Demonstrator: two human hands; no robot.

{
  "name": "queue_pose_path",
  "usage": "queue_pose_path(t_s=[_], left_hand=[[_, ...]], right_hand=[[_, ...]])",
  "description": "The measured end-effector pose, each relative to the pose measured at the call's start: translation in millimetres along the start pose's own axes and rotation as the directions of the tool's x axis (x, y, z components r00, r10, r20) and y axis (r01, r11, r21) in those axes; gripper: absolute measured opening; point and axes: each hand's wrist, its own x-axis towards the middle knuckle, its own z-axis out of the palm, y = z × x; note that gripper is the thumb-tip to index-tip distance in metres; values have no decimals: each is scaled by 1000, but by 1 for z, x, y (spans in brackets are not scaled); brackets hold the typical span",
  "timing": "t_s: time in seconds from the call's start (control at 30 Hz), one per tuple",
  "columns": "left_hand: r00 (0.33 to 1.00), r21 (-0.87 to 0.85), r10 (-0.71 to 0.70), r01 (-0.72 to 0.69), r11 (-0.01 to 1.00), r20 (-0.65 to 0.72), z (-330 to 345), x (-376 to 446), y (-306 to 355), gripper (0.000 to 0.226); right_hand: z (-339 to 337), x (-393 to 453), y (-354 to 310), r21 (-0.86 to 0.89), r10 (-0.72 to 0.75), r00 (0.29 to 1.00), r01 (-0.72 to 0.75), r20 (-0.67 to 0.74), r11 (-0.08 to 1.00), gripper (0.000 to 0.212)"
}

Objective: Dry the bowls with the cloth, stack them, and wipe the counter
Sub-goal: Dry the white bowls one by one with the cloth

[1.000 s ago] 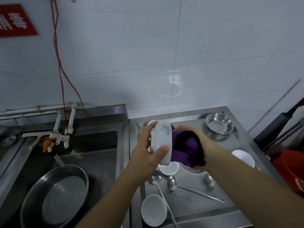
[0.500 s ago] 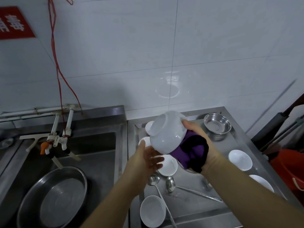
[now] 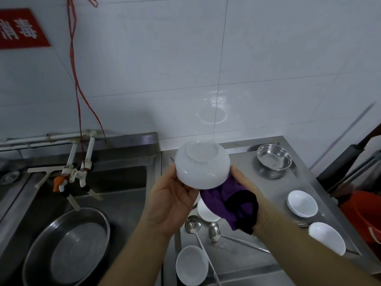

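Note:
A white bowl [image 3: 202,165] is held upside down above the steel counter [image 3: 268,263], its foot ring facing me. My left hand [image 3: 172,201] cups its lower left side with the palm up and the thumb on the rim. My right hand [image 3: 246,195] holds a purple and black cloth [image 3: 231,205] bunched under the bowl's right side, with fingers touching the bowl. Several white bowls lie on the counter: one [image 3: 206,211] below the cloth, one [image 3: 191,265] at the front, two [image 3: 302,203] [image 3: 326,237] at the right.
A small steel bowl [image 3: 274,158] stands at the counter's back right. Two ladles [image 3: 192,223] [image 3: 215,232] lie in the middle of the counter. The sink at the left holds a large steel basin [image 3: 66,246] below the taps [image 3: 72,174]. A red bucket [image 3: 365,215] stands off the right edge.
The bowl has turned from lying on its side to bottom up. My left hand has shifted from gripping its rim to cupping it from below; the cloth now sits under the bowl.

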Motion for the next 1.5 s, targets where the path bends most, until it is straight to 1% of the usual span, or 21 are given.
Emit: queue_pose_path(t_s=[0.1, 0.17, 0.2, 0.27, 0.33, 0.43, 0.5, 0.57, 0.6, 0.63, 0.7, 0.77, 0.83, 0.93, 1.0, 1.03, 1.2, 1.27, 1.37, 1.43, 1.5], left_hand=[[999, 86, -2, -2, 996, 43, -2, -3, 11, 51], [1000, 198, 16, -16, 980, 1, -3, -5, 15, 52], [999, 284, 37, -28, 958, -26, -4, -5, 16, 44], [994, 480, 85, -42, 876, -67, -2, -8, 15, 24], [992, 651, 114, -51, 757, -55, -1, -11, 10, 18], [995, 740, 104, -71, 669, 0, 6, -15, 3, 14], [995, 742, 70, -98, 663, 69, 13, -18, 3, 18], [990, 761, 53, -135, 634, 132, 18, -22, 4, 22], [985, 780, 58, -162, 604, 160, 18, -24, 4, 24], [981, 787, 63, -183, 590, 181, 18, -27, 5, 27], [977, 757, 69, -202, 622, 203, 17, -33, 5, 30], [972, 720, 74, -215, 660, 222, 19, -36, 5, 31], [964, 708, 91, -245, 663, 249, 23, -39, 6, 27], [949, 728, 134, -305, 615, 284, 28, -45, 6, 21], [940, 771, 155, -338, 540, 303, 33, -50, 4, 22], [936, 789, 161, -352, 504, 314, 35, -52, 3, 22], [898, 837, 181, -439, 327, 401, 35, -53, -2, 17], [897, 857, 169, -440, 269, 408, 35, -53, -3, 19], [909, 871, 159, -414, 265, 384, 33, -52, -4, 25], [922, 850, 168, -386, 359, 348, 35, -51, 1, 33], [958, 737, 143, -282, 614, 248, 39, -47, 13, 33]], right_hand=[[-8, -5, 7, -39, -12, 966, 2, -259, 999, 60], [-4, -7, 3, 9, -120, 910, 135, -397, 991, 58], [4, -8, -2, -16, -195, 880, 209, -434, 978, 51], [24, -11, -17, -225, -366, 829, 295, -423, 929, 22], [45, -16, -32, -524, -570, 758, 362, -316, 771, 14], [67, -19, -40, -771, -756, 652, 512, 62, 378, 11], [69, -22, -38, -841, -689, 630, 538, 358, 55, 21], [65, -24, -36, -791, -496, 621, 533, 607, -301, 36], [62, -24, -36, -734, -408, 610, 559, 679, -386, 40], [61, -23, -35, -707, -374, 600, 583, 707, -400, 41], [62, -20, -33, -727, -430, 588, 594, 685, -346, 39], [65, -16, -32, -789, -551, 595, 574, 585, -219, 33], [72, -12, -34, -807, -633, 660, 583, 405, 91, 21], [80, -11, -39, -610, -594, 800, 514, 87, 603, 20], [83, -13, -39, -428, -450, 886, 366, -111, 826, 35], [84, -14, -38, -352, -360, 918, 287, -163, 891, 42], [80, -18, -26, -126, -72, 989, 56, -126, 990, 51], [76, -20, -20, -79, -24, 988, 12, -155, 997, 56], [77, -19, -24, -65, -29, 982, 18, -184, 998, 51], [81, -18, -31, -143, -55, 979, 27, -194, 989, 50], [83, -17, -38, -216, -82, 966, 28, -244, 976, 53]])
